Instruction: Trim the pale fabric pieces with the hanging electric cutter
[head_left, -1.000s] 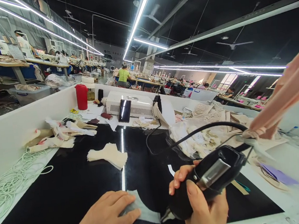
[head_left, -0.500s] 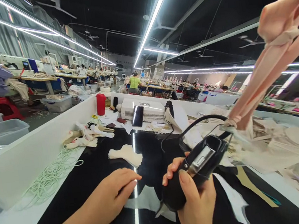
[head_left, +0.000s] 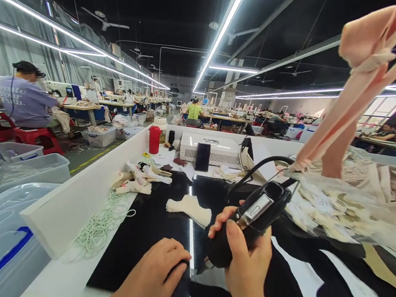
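My right hand (head_left: 248, 262) is wrapped round a black corded hand tool (head_left: 254, 216) with a metal plate on its top, held above the black glossy table top (head_left: 143, 231). Its black cable (head_left: 257, 166) loops back toward the rear of the table. My left hand (head_left: 155, 277) lies on the table near the front edge, fingers curled down and together, the tips touching a pale fabric piece (head_left: 210, 275) beside the tool. A peach fabric strip (head_left: 353, 102) hangs tied at the right.
A white wall (head_left: 82, 195) borders the table on the left, with white cord (head_left: 99, 224) coiled beside it. A folded cream piece (head_left: 190, 207), fabric scraps (head_left: 137, 179), red jug (head_left: 154, 139), white machine (head_left: 220, 151) and phone (head_left: 203, 157) lie farther back. A clear bag of cut pieces (head_left: 348, 212) fills the right. Plastic bins (head_left: 18, 171) and seated workers are at left.
The view has swung left and the table now sits farther right in view. My left hand has curled from flat to fingers bent down. My right hand still grips the tool.
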### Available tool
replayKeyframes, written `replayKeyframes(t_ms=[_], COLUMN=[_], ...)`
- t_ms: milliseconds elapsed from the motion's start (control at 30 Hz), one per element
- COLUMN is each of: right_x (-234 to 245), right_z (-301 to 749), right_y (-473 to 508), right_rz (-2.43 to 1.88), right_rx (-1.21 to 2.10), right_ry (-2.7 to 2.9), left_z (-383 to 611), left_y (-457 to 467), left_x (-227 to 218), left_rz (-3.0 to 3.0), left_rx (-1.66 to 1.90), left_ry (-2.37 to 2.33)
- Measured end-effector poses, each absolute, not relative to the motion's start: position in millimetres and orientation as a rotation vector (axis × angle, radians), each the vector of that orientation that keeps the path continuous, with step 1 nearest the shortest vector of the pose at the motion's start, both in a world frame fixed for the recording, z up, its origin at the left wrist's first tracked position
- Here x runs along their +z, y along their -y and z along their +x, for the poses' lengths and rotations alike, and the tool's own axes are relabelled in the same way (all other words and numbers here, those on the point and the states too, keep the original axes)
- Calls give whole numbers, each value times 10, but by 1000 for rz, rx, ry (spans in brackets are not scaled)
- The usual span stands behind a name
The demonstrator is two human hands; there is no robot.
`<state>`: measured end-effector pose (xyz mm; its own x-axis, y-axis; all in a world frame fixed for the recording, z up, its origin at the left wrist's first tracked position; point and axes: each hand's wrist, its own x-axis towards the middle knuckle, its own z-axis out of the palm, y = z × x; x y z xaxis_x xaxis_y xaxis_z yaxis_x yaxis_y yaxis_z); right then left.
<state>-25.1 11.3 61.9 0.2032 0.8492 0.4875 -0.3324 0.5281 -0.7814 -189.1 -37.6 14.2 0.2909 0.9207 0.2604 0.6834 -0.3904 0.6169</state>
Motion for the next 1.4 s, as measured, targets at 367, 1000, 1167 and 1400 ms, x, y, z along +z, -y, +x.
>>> replayKeyframes(t_ms=[367,1000,1167,1400], right_x=[586,616,740,797], right_z=[-342,-305,-112,147], right_y=[-139,-26,-66,-137], right_rz=[-589,-576,-627,-652], right_rx=[892,936,881,824], right_ry=[1070,1111,1032,982], left_z=[-1866,-1865,-1864,-1797], left_y=[399,429,477,269], left_x=[104,71,46,260], left_rz=[2126,2306,2455,2557], left_rx=[917,840,798,786], left_ry=[-1459,-1422,-1323,-1045])
